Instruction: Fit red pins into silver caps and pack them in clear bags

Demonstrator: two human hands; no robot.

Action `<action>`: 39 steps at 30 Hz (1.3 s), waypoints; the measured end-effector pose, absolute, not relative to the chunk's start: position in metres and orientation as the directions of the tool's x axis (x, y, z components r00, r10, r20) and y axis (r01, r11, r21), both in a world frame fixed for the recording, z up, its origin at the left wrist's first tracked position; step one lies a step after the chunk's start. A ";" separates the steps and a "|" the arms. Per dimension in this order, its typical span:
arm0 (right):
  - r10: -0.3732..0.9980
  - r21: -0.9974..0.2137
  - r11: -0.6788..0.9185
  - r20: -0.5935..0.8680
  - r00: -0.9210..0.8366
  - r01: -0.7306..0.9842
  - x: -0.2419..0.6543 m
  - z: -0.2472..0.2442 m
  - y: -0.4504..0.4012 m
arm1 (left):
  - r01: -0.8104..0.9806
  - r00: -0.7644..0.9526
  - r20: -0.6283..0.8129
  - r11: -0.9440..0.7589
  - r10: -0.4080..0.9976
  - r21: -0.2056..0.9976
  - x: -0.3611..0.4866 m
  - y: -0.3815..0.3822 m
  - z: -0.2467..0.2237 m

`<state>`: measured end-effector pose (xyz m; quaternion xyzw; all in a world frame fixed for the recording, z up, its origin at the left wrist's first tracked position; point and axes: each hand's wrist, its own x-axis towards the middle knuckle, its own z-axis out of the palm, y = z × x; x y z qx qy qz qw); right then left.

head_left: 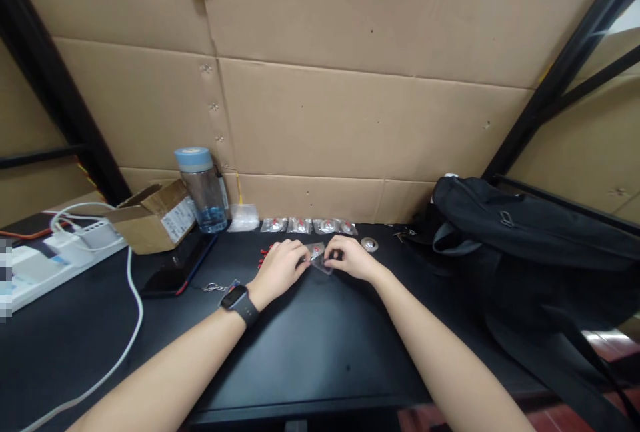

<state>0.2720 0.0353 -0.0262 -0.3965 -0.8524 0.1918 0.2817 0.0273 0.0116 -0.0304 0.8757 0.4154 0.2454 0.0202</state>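
Between my hands is a small clear plastic bag [317,252] with something red and silvery inside. My left hand [283,265], a dark watch [239,302] on its wrist, pinches the bag's left side. At the bag's right edge, my right hand [351,259] has its fingers closed on the plastic. Behind them, several filled clear bags [300,225] lie in a row along the cardboard wall. Red items [263,257] show partly behind my left hand. A round silvery object [369,244] lies to the right of my right hand.
At the left are an open cardboard box [145,219], a blue-lidded bottle [197,185], a phone [175,269], a power strip [65,255] and a white cable [135,305]. Stacked clear bags [244,217] lie beside the bottle. A black backpack [530,239] fills the right side.
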 end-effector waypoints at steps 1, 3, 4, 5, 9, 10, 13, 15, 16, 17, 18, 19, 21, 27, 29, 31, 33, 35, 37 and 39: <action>0.787 -0.566 0.607 0.328 -0.523 0.558 0.271 -0.027 0.036 | 0.720 0.522 0.412 -0.645 0.747 0.256 0.026 0.012 -0.030; 0.804 -0.611 0.580 0.322 -0.500 0.539 0.272 -0.025 0.035 | 0.718 0.485 0.409 -0.619 0.773 0.319 0.023 0.013 -0.028; 0.820 -0.642 0.553 0.309 -0.481 0.530 0.272 -0.024 0.035 | 0.712 0.464 0.404 -0.603 0.788 0.359 0.022 0.013 -0.026; 0.840 -0.681 0.516 0.284 -0.462 0.520 0.273 -0.023 0.034 | 0.700 0.447 0.397 -0.590 0.802 0.403 0.021 0.013 -0.024; 0.908 -0.835 0.328 0.150 -0.391 0.442 0.271 -0.020 0.032 | 0.629 0.391 0.356 -0.529 0.849 0.570 0.021 0.010 -0.019; 0.916 -0.857 0.293 0.125 -0.381 0.425 0.270 -0.021 0.032 | 0.622 0.372 0.336 -0.501 0.865 0.601 0.023 0.009 -0.019; 0.930 -0.888 0.217 0.061 -0.363 0.406 0.269 -0.023 0.030 | 0.625 0.316 0.276 -0.417 0.908 0.659 0.027 0.007 -0.023; 0.929 -0.891 0.204 0.044 -0.368 0.407 0.270 -0.024 0.029 | 0.626 0.308 0.268 -0.406 0.913 0.666 0.029 0.007 -0.026; 0.924 -0.882 0.222 0.055 -0.378 0.415 0.270 -0.024 0.029 | 0.631 0.318 0.272 -0.417 0.908 0.655 0.029 0.006 -0.028; 0.917 -0.863 0.255 0.071 -0.393 0.437 0.270 -0.024 0.028 | 0.643 0.336 0.279 -0.435 0.900 0.630 0.030 0.006 -0.030; 0.908 -0.831 0.295 0.089 -0.410 0.473 0.270 -0.024 0.027 | 0.663 0.358 0.286 -0.457 0.889 0.593 0.031 0.006 -0.031; 0.897 -0.785 0.338 0.102 -0.430 0.519 0.269 -0.023 0.027 | 0.686 0.385 0.290 -0.482 0.876 0.544 0.031 0.006 -0.032; 0.878 -0.668 0.411 0.109 -0.465 0.621 0.268 -0.020 0.024 | 0.726 0.444 0.298 -0.534 0.845 0.433 0.032 0.005 -0.035; 0.820 -0.350 0.571 0.214 -0.530 0.742 0.263 -0.018 0.017 | 0.759 0.480 0.365 -0.586 0.798 0.283 0.034 0.000 -0.038; 0.813 -0.329 0.582 0.207 -0.545 0.744 0.263 -0.018 0.017 | 0.736 0.512 0.375 -0.620 0.773 0.272 0.034 -0.001 -0.038; 0.807 -0.358 0.586 0.184 -0.561 0.727 0.263 -0.017 0.017 | 0.716 0.541 0.370 -0.644 0.756 0.270 0.034 -0.001 -0.038; 0.803 -0.406 0.586 0.176 -0.569 0.701 0.263 -0.014 0.017 | 0.712 0.544 0.366 -0.647 0.755 0.275 0.034 0.000 -0.037; 0.808 -0.454 0.575 0.181 -0.561 0.681 0.264 -0.010 0.016 | 0.717 0.531 0.373 -0.638 0.761 0.280 0.034 0.001 -0.037; 0.822 -0.514 0.549 0.189 -0.538 0.659 0.264 -0.007 0.015 | 0.722 0.513 0.373 -0.623 0.773 0.301 0.034 0.003 -0.037; 0.848 -0.600 0.500 0.191 -0.495 0.625 0.263 -0.008 0.016 | 0.726 0.475 0.359 -0.589 0.803 0.356 0.034 0.004 -0.037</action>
